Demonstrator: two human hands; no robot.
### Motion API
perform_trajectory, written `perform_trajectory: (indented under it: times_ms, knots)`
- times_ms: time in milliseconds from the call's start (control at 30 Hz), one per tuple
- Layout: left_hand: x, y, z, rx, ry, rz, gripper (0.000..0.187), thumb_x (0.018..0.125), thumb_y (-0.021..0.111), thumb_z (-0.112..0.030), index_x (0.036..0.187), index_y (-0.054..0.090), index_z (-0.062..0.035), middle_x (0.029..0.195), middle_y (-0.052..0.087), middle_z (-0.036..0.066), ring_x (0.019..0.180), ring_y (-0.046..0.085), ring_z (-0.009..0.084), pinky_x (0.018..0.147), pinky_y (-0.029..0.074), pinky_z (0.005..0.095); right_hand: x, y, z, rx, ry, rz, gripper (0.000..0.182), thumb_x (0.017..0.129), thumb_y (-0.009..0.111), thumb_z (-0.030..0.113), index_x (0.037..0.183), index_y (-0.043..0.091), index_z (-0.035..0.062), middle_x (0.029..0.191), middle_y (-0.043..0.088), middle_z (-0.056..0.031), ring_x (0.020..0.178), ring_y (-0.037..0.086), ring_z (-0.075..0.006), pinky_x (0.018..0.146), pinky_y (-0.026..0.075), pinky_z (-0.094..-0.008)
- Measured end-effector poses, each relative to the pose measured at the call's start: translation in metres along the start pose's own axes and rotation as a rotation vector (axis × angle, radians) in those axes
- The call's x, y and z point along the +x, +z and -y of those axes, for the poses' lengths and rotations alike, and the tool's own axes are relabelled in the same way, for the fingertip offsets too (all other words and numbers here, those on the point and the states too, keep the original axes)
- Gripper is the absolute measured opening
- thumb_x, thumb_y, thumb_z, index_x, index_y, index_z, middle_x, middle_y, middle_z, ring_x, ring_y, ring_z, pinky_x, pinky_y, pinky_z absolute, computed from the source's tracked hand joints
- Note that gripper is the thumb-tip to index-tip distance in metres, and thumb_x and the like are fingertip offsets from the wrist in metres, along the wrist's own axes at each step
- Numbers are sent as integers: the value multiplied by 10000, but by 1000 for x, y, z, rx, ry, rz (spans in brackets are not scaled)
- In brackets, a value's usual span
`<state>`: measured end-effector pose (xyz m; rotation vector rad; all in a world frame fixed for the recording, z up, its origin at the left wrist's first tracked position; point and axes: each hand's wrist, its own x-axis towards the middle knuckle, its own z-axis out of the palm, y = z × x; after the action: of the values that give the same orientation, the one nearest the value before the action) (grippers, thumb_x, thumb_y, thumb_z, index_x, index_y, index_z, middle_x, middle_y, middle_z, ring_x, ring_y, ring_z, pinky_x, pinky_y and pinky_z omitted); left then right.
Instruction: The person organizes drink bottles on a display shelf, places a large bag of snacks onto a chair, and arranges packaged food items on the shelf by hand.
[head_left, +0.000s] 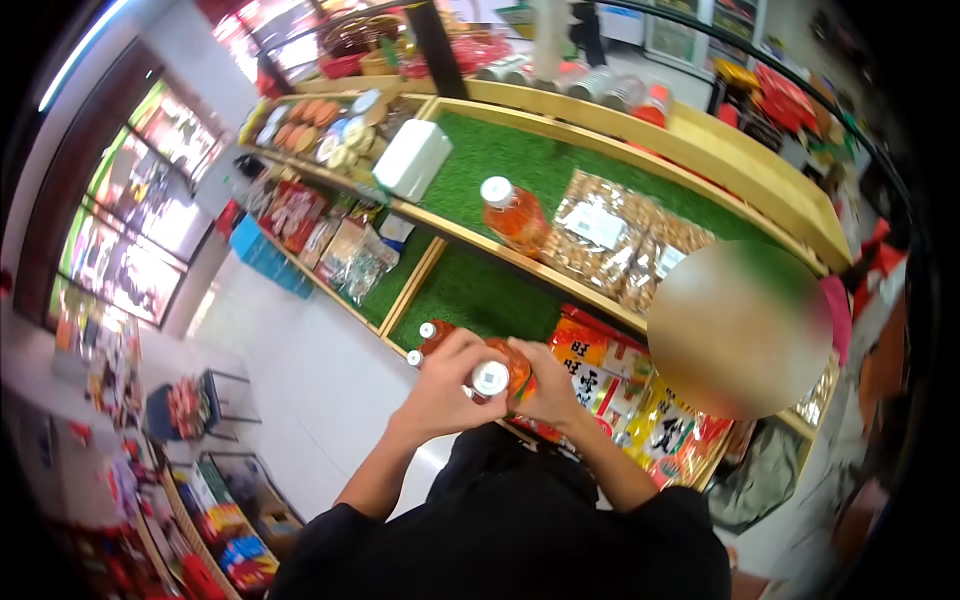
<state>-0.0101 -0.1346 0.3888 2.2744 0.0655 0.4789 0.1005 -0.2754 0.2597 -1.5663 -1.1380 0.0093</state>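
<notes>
My left hand (445, 395) and my right hand (547, 388) are both wrapped round a white-capped bottle (518, 370) with orange-red contents, held over the lower green shelf. Its cap (490, 378) points up toward me. Just beyond my left hand, two smaller-looking bottles with white caps (428, 330) show on that shelf, partly hidden by the hand. On the upper shelf stands another orange-red bottle (515, 215) with a white cap, beside clear bags of nuts (597, 228).
A white box (413, 160) and jars (350, 140) are on the upper shelf at the left. Red and yellow snack packs (600, 375) lie on the lower shelf at the right. A chair (190, 405) stands at the left. A blurred round patch covers part of the right side.
</notes>
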Motion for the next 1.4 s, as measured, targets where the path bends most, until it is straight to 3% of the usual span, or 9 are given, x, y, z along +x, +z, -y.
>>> perform_trajectory:
  times_ms: [200,333,467,633,700,833,933,1133,1400]
  knots:
    - [63,-45,-47,103,561,-254,665,708,831,-280,1256,601,17,1195,591,202,1085,601,349,918,491,429,89,-68,68,-144,-373,-329,871,631,921,392,1315,541,9,1207,659,-171,1011,674,-318,844,573,-392]
    - [125,-40,-40,145,496,-241,859,861,619,-632,1412,458,7,1370,488,193,1308,445,327,1091,350,439,133,-95,77,-270,-383,-508,832,699,876,432,1336,525,29,1136,666,-160,943,669,-319,823,567,-395]
    - [174,-36,13,-63,211,-124,713,969,551,-506,1437,415,14,1408,478,191,1327,439,313,1132,302,415,182,-110,39,-298,-418,-590,782,717,860,409,1361,519,123,1171,649,-167,1038,641,-339,899,533,-427]
    - [197,9,65,-133,-33,-105,602,959,621,-284,1410,419,59,1384,483,245,1301,471,330,1093,381,417,213,-103,-44,-221,65,-302,885,634,891,451,1382,504,175,1175,648,-179,1096,619,-383,928,504,-452]
    - [201,21,102,299,184,-201,594,893,696,-193,1383,448,34,1307,518,227,1230,522,317,1057,416,409,213,-89,-83,-112,56,-291,907,623,894,451,1394,495,187,1165,653,-186,1099,620,-388,936,499,-453]
    - [198,36,104,-21,136,-358,580,846,715,-64,1363,458,-4,1258,541,194,1130,579,269,907,512,341,218,-91,-87,-7,134,-165,930,636,913,338,1427,466,135,1250,646,-191,1151,628,-330,996,482,-406]
    - [190,43,106,-210,57,-402,628,886,708,-100,1415,377,-25,1202,601,156,1026,623,202,880,513,310,224,-92,-85,-47,127,-144,929,633,914,317,1425,465,132,1251,648,-181,1174,619,-318,1010,474,-399]
    - [172,61,117,-324,-182,-492,450,911,738,-263,1205,503,-15,1057,663,101,954,625,178,851,513,336,232,-81,-141,72,131,-56,875,689,865,255,1444,434,153,1339,605,-160,1206,602,-321,1042,466,-417]
    - [181,68,98,-147,-254,-476,662,818,781,-332,1273,463,28,1213,593,246,1131,614,329,974,479,390,230,-83,-171,367,225,76,827,766,621,-87,1516,317,84,1419,495,-144,1317,489,-251,1109,390,-384]
